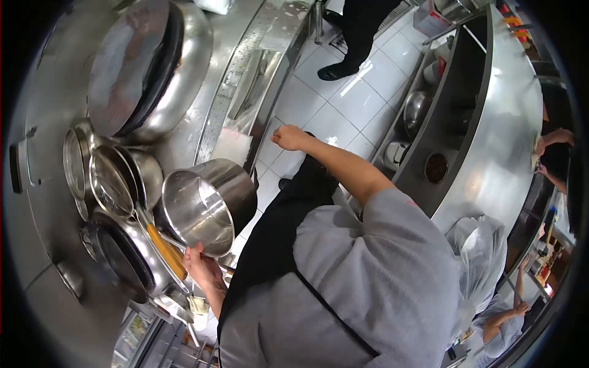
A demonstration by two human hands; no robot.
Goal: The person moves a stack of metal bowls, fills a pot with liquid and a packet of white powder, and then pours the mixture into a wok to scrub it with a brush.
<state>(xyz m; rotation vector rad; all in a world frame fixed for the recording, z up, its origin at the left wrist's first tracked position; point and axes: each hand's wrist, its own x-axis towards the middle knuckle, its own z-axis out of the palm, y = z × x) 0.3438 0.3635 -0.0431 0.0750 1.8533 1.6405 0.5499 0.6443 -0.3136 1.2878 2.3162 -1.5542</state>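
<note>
My left hand [201, 268] grips the rim of a deep, shiny steel pot [238, 187]. The pot is tilted so that its inside faces me, and I see nothing in it. My right hand [288, 138] is held out from the body over the floor, fingers curled in, with nothing visible in it. Close to my left hand lies a yellow handle [167, 251]. Beside the pot are wire strainers [111, 182] and a steel bowl-shaped vessel [147, 178] behind them.
A large round pan [130, 70] leans over a big steel bowl [190, 73]. Dark pans [123, 251] stand lower left. A steel counter [491, 141] with shelves runs along the right. Another person's leg [359, 37] is on the tiled floor [334, 126]; other people's arms show at far right.
</note>
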